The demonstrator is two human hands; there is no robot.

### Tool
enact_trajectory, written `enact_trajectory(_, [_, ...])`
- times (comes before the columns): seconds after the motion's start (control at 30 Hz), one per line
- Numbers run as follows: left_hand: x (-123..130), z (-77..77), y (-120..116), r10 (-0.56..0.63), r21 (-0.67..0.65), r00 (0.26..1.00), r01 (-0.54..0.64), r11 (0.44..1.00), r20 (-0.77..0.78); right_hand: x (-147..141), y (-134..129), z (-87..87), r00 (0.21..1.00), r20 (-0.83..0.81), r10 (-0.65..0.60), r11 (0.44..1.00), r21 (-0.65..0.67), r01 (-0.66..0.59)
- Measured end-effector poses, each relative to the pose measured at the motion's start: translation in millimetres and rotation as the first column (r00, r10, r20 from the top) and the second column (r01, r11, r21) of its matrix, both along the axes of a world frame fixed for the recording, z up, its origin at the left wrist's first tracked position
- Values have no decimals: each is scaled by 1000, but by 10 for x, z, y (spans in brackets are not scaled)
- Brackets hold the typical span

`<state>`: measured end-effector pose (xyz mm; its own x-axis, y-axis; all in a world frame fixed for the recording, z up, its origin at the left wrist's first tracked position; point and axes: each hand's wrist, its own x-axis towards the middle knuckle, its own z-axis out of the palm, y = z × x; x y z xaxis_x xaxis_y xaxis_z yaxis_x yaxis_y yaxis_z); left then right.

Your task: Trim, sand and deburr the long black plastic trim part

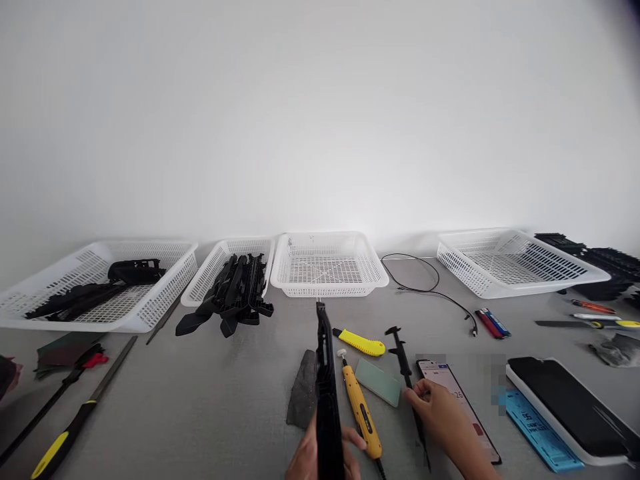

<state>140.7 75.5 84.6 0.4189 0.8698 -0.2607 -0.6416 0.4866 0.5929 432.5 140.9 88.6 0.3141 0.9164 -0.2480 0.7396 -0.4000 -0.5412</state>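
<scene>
The right hand [437, 408] is bare, with slim fingers [424, 388], and its forearm [473, 455] is uncovered; the left hand [304, 455], partly hidden, is bare too.

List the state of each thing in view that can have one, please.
Left hand: holding black plastic part
Black plastic part: held upright
Right hand: pinching caliper
Caliper: jaws apart
Smartphone: screen lit
Yellow rotary tool: lying down, power unclear
Utility knife: lying down, blade unclear
Far-left basket: partly filled
Second basket from left: parts overhanging rim
Cable: loosely looped
</scene>
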Motion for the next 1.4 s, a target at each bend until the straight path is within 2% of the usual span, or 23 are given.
enact_trajectory(0.07, [28, 12, 103, 50, 9, 994, -49, 999, -94, -17, -25, 95, 997, -73, -17, 997, 78, 23])
enact_trajectory(0.17, [83, -2, 233, 50, -2, 984, -51, 999, -173, -84, -74, 254, 973, -229, -21, 963, 257, 82])
enact_trajectory(0.27, [142, 3, 319, 28, -35, 977, -36, 999, -209, -192, -92, 368, 921, -385, 61, 929, 359, 89])
enact_trajectory(0.37, [189, 32, 384, 9, -22, 972, -15, 1000, -235, -285, -46, 420, 908, -388, 161, 912, 410, 14])
enact_trajectory(0.5, [207, 17, 440, 16, 22, 963, -11, 1000, -271, -334, 78, 492, 914, -306, 264, 904, 410, -124])
enact_trajectory(0.7, [169, -22, 438, -15, 70, 948, 39, 997, -318, -342, 292, 658, 893, -155, 423, 871, 342, -353])
enact_trajectory(1.0, [167, -32, 446, -16, 77, 951, 42, 996, -309, -343, 575, 748, 848, -23, 530, 803, 334, -493])
enact_trajectory(1.17, [154, -67, 453, -22, 72, 963, 43, 996, -269, -295, 642, 805, 794, 16, 608, 748, 323, -579])
enact_trajectory(1.4, [144, -92, 484, -9, 32, 966, 18, 999, -260, -185, 691, 844, 763, 39, 646, 722, 295, -626])
